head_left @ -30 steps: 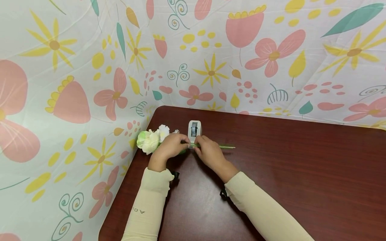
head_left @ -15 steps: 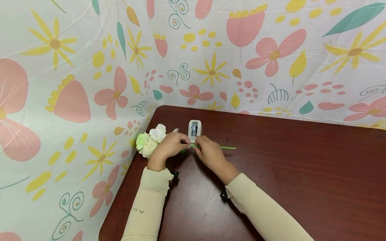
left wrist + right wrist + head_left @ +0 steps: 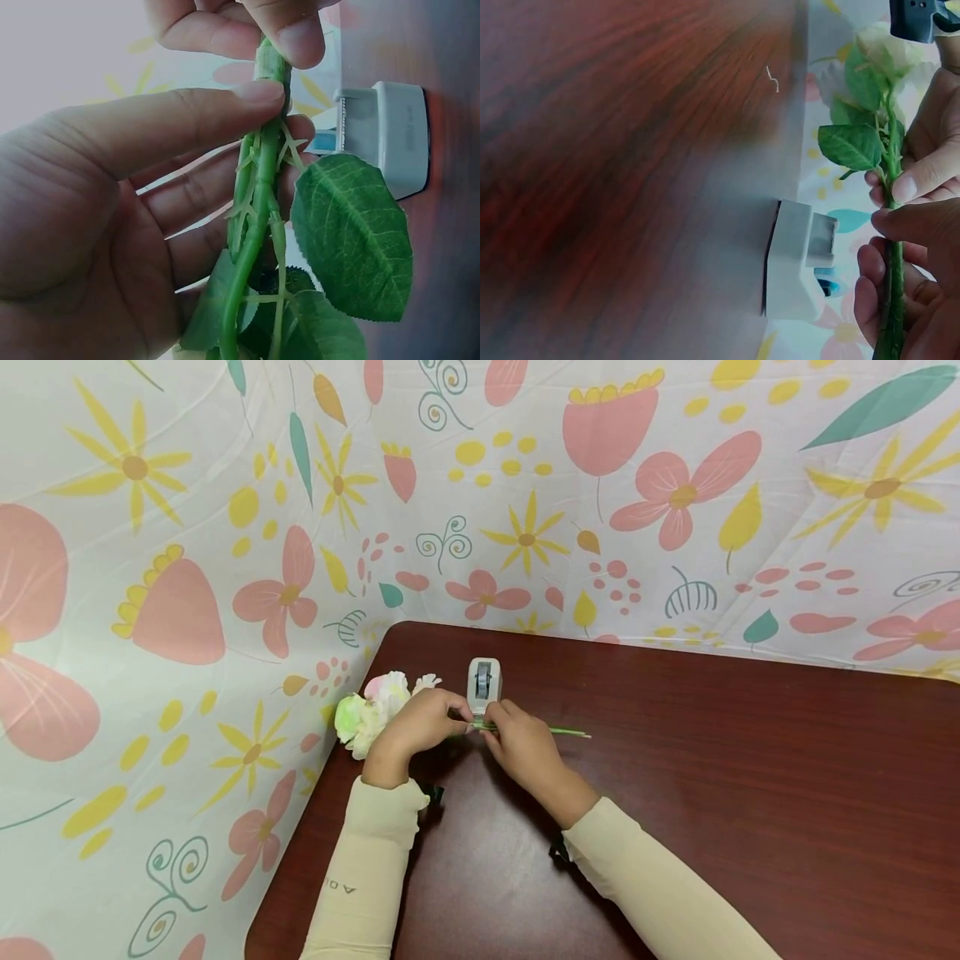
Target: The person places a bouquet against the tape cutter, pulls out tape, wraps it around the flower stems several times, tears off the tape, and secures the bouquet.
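Observation:
A bunch of flowers (image 3: 366, 720) with pale petals lies across the far left of the table, blooms to the left. My left hand (image 3: 423, 727) pinches its green stems (image 3: 255, 225) between thumb and fingers, just below the leaves (image 3: 352, 236). Close beside it, my right hand (image 3: 525, 747) grips the same stems, whose ends (image 3: 572, 732) stick out to the right. A pale shiny band (image 3: 270, 64) circles the stems between the two hands. Right behind the hands stands a white tape dispenser (image 3: 483, 681) with its roll in it.
The dark red-brown table (image 3: 712, 793) stretches to the right and toward me. A floral-printed cloth (image 3: 525, 485) hangs behind and along the left side. A thin pale scrap (image 3: 772, 79) shows on the tabletop in the right wrist view.
The blooms have turned and shifted slightly left and down, showing other petals. The stem ends on the right have dipped a little. Both hands stay in nearly the same place.

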Available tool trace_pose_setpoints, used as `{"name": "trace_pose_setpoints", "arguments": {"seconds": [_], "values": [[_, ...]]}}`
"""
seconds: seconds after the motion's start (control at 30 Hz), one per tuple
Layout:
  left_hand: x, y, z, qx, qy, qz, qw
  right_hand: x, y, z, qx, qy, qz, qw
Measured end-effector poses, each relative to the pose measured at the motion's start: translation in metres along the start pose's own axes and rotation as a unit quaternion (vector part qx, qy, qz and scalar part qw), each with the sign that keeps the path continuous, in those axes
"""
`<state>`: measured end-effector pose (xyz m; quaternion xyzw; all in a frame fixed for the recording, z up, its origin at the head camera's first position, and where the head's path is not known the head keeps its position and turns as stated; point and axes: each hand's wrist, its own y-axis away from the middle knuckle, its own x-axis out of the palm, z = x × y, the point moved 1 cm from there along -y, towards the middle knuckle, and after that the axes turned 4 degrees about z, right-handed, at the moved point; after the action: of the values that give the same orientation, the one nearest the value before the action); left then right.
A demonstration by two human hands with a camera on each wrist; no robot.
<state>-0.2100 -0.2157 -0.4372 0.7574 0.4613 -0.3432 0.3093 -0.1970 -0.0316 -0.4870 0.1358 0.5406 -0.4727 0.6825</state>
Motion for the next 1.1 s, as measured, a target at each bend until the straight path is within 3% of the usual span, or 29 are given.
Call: {"name": "trace_pose_setpoints", "arguments": {"seconds": [0.73,1.1], "values": [[-0.003,0.007,-0.003,0.001,0.01,0.028,0.9996,-0.007,0.007,0.008,-0.03,0.027,-0.048,0.9981],[-0.002,0.004,-0.001,0.017,-0.002,0.007,0.9998,-0.015,0.004,0.01,0.015,-0.014,0.005,0.9998]]}}
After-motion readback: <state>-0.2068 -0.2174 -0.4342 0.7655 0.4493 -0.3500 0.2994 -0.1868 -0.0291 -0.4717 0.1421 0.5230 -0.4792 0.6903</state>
